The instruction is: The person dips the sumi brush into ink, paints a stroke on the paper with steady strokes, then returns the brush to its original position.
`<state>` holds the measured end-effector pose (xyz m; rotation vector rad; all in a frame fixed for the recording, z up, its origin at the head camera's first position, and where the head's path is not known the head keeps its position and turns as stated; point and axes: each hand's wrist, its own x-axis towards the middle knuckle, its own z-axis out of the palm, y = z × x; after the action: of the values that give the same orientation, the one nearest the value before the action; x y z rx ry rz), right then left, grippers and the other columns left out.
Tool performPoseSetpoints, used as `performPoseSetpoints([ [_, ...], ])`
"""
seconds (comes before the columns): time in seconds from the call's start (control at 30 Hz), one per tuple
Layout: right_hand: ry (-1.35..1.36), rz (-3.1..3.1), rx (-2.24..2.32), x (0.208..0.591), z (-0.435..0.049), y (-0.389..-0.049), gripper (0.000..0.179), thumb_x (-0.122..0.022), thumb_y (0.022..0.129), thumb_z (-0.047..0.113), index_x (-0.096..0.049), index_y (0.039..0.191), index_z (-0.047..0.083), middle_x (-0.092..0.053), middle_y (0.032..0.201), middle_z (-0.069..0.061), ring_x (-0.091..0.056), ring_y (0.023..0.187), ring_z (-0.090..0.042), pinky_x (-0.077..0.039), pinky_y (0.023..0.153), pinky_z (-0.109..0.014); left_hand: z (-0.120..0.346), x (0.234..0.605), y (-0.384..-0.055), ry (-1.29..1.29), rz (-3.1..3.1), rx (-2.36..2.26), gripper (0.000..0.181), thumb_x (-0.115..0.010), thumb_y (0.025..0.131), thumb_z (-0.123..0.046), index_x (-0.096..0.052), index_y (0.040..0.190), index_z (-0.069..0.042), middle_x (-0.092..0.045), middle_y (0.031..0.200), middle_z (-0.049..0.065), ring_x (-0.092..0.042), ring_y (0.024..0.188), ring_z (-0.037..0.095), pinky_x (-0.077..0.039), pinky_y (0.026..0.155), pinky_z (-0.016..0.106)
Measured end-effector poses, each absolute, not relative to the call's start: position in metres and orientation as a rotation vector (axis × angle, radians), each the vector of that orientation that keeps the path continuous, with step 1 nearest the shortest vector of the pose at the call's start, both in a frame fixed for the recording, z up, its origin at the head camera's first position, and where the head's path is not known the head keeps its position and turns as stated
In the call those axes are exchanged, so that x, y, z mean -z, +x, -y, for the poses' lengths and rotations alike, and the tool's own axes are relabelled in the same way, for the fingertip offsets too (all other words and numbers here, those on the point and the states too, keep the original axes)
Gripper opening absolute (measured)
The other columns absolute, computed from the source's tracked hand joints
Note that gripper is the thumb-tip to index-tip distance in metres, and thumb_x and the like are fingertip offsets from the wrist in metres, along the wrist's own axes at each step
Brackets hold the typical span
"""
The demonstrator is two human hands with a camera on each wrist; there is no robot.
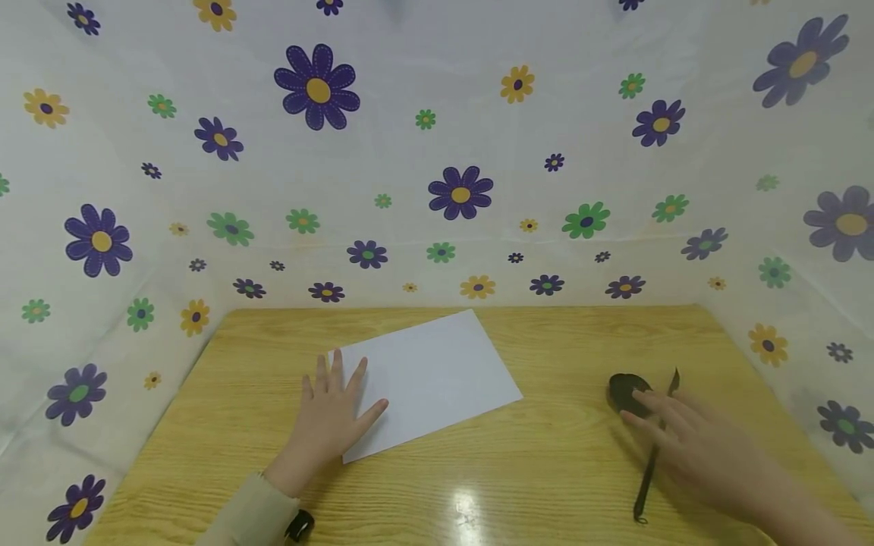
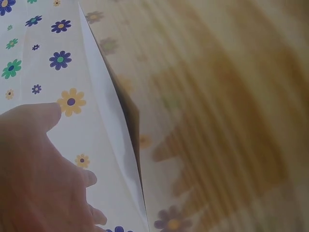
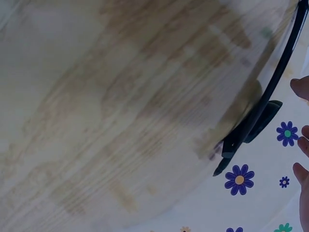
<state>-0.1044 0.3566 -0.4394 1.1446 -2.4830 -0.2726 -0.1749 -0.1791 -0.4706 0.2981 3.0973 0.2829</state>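
Fingers (image 1: 356,377) splay over paper (image 1: 437,383) at its left edge.

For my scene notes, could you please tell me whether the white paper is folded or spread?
Spread: the head view shows the white paper lying as a broad rectangle on the table, with no fold visible.

A blurred right hand (image 1: 713,455) hides the middle of a slender dark tool (image 1: 645,487) and, beneath its fingertips, part of a black oval object (image 1: 621,388); whether they touch is unclear. Fingers of the left hand (image 1: 329,413) cover part of the edge of a white sheet (image 1: 437,379). The right wrist view crops the right hand behind its fingertips and the tool's end above them.
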Motion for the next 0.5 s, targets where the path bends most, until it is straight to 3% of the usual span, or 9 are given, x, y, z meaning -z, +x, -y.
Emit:
performPoseSetpoints([
  [0.17,1.163,2.478,0.204,0.449,-0.357,-0.104,0.081,-0.089,0.059,0.026,-0.068,0.136,0.010,-0.068,0.138,-0.024,-0.067,0.121,-0.041,0.012,0.134,-0.027,0.179,0.473,-0.177,0.279,-3.058,-0.284,0.084,-0.052,0.103,-0.065,-0.034,0.167,-0.012,-0.016,0.173,0.035,-0.012,0.159,0.061,-0.018,0.123,0.081],
  [0.37,1.176,2.432,0.175,0.461,-0.358,-0.106,0.054,-0.050,0.088,0.022,-0.067,0.138,0.012,-0.071,0.133,-0.021,-0.068,0.118,-0.039,0.010,0.135,-0.028,0.178,0.475,-0.179,0.279,-3.026,-0.255,0.083,-0.052,0.104,-0.064,-0.036,0.166,-0.012,-0.018,0.172,0.035,-0.013,0.159,0.062,-0.019,0.123,0.080],
  [0.4,1.177,2.424,0.176,0.462,-0.358,-0.106,0.055,-0.043,0.088,0.020,-0.067,0.137,0.012,-0.072,0.132,-0.020,-0.067,0.117,-0.038,0.010,0.135,-0.028,0.178,0.476,-0.179,0.279,-3.018,-0.247,0.083,-0.053,0.104,-0.064,-0.037,0.166,-0.012,-0.019,0.172,0.035,-0.014,0.158,0.062,-0.020,0.123,0.081],
  [0.5,1.187,2.403,0.172,0.467,-0.360,-0.106,0.055,-0.042,0.087,0.011,-0.065,0.137,0.011,-0.073,0.131,-0.019,-0.067,0.116,-0.038,0.010,0.135,-0.030,0.179,0.477,-0.179,0.277,-2.991,-0.234,0.082,-0.053,0.104,-0.063,-0.037,0.165,-0.011,-0.019,0.171,0.036,-0.015,0.157,0.063,-0.020,0.123,0.081],
])
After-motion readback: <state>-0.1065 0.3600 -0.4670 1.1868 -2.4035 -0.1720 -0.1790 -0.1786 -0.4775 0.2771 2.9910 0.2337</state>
